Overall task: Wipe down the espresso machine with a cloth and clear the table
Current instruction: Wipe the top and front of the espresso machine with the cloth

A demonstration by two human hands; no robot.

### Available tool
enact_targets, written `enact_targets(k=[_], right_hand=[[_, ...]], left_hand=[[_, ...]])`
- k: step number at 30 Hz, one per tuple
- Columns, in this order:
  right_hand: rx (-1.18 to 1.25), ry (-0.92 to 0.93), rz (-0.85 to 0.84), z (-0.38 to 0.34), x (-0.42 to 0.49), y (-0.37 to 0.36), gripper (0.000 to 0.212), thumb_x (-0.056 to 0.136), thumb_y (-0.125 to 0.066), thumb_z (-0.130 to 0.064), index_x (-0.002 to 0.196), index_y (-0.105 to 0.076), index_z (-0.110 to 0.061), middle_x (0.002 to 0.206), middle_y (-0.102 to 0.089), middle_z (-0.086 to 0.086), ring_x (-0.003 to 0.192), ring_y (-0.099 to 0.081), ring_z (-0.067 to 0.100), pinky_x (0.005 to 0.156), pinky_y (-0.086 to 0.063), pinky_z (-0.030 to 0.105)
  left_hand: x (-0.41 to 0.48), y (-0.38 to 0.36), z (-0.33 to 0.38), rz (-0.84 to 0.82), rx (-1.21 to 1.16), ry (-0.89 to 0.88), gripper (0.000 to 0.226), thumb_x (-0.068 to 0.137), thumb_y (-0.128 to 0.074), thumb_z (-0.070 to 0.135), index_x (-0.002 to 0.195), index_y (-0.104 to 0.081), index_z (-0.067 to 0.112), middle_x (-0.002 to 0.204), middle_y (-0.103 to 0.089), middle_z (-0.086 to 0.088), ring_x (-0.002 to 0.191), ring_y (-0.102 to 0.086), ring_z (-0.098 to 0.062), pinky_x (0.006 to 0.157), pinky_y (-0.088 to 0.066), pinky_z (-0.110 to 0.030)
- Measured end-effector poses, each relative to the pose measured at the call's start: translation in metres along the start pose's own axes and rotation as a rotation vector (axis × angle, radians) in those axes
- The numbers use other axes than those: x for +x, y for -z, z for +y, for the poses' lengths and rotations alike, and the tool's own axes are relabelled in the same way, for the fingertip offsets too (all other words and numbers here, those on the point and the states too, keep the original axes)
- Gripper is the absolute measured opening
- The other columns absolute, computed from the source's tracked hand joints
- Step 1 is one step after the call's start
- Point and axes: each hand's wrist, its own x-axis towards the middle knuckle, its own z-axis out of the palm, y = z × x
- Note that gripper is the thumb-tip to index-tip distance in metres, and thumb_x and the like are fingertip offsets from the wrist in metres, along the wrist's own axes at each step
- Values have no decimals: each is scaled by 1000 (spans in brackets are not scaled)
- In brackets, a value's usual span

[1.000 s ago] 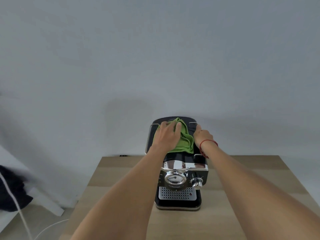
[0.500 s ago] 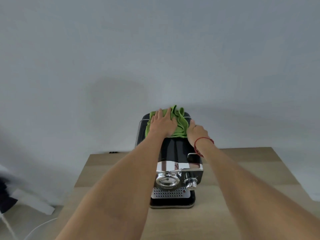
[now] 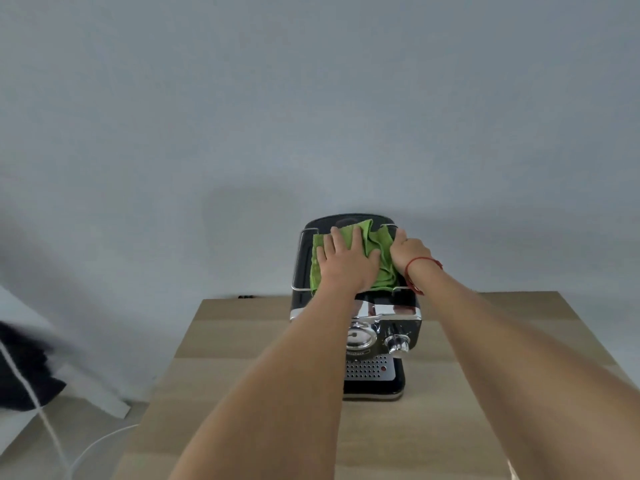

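Observation:
A black and chrome espresso machine (image 3: pixel 398 318) stands at the far middle of a wooden table (image 3: pixel 225 358), against the wall. A crumpled green cloth (image 3: pixel 381 247) lies on its flat top. My left hand (image 3: pixel 346 261) presses flat on the cloth with fingers spread. My right hand (image 3: pixel 410 252), with a red string at the wrist, rests on the right edge of the top, touching the cloth's right side. My left forearm hides the machine's front left part.
A grey wall rises directly behind the machine. Left of the table, on the floor, lie a white cable (image 3: pixel 52 434), a dark bundle (image 3: pixel 24 372) and a white board (image 3: pixel 100 393). A small dark plug (image 3: pixel 246 296) shows at the table's back edge.
My left hand has drawn the cloth back from the rear of the machine's top toward the front. The view has shifted, and the right hand stays at the top's right edge.

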Motion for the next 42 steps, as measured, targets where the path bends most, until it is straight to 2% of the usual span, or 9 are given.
enact_targets(k=[6, 10, 14, 19, 22, 27, 31, 36, 42], right_hand=[[31, -4, -14, 1, -12, -2, 68, 101, -12, -46, 134, -48, 1, 138, -49, 22, 128, -47, 34, 106, -33, 38], [43, 2, -4, 3, -7, -3, 67, 101, -13, -46, 135, -47, 1, 141, -48, 21, 130, -45, 34, 108, -31, 38], [42, 20, 11, 3, 4, -7, 66, 102, -13, -45, 135, -47, 0, 140, -48, 21, 130, -45, 34, 108, -32, 38], [47, 10, 14, 5, 13, -10, 64, 102, -13, -44, 136, -46, 0, 139, -49, 20, 128, -46, 32, 108, -32, 38], [32, 11, 21, 5, 16, -11, 64, 102, -13, -44, 136, -46, -1, 140, -48, 19, 129, -46, 33, 108, -32, 39], [19, 11, 34, 4, 15, -10, 62, 102, -14, -42, 136, -46, -1, 140, -48, 20, 130, -44, 34, 107, -33, 39], [20, 6, 48, 1, 15, -7, 62, 102, -16, -41, 136, -46, 1, 141, -47, 21, 132, -44, 34, 109, -32, 39], [58, 12, 35, 1, 3, -2, 62, 102, -19, -41, 138, -43, 3, 144, -44, 22, 133, -42, 35, 109, -31, 37], [-34, 9, 72, -1, -30, -1, 57, 102, -22, -37, 140, -40, 1, 145, -42, 20, 135, -40, 34, 111, -31, 40]], left_hand=[[-31, -1, -3, -8, -20, 127, 74, 99, -22, 51, 154, 8, 12, 157, 13, -27, 147, 13, -39, 119, 5, -50], [-18, 6, -2, 15, -100, 308, 106, 88, -27, 71, 149, 11, -7, 157, 14, -26, 147, 15, -37, 119, 8, -47], [9, 18, -9, 21, -178, 413, 130, 72, -38, 85, 149, 12, -7, 159, 13, -22, 148, 13, -33, 118, 7, -44], [33, 25, -14, -44, -191, 451, 122, 71, -37, 87, 152, -12, -1, 160, -2, -20, 148, -6, -35, 118, -7, -45], [35, 23, -14, -26, -193, 437, 119, 73, -37, 85, 152, -14, -2, 160, -4, -20, 148, -6, -35, 118, -6, -45], [23, 13, -14, 25, -148, 347, 114, 80, -32, 80, 151, -8, -5, 159, 12, -23, 148, 11, -34, 118, 6, -44], [4, 1, -11, 50, -38, 150, 92, 90, -29, 64, 153, -7, 1, 160, 10, -21, 149, 13, -31, 119, 5, -44], [-28, -15, -14, 143, -72, -135, 64, 95, -33, 37, 152, -21, 10, 160, -12, -14, 148, -7, -29, 121, -7, -45], [-77, -31, -35, 274, -113, -312, 60, 93, -29, 40, 145, -37, 12, 153, -32, -8, 145, -20, -23, 119, -17, -41]])
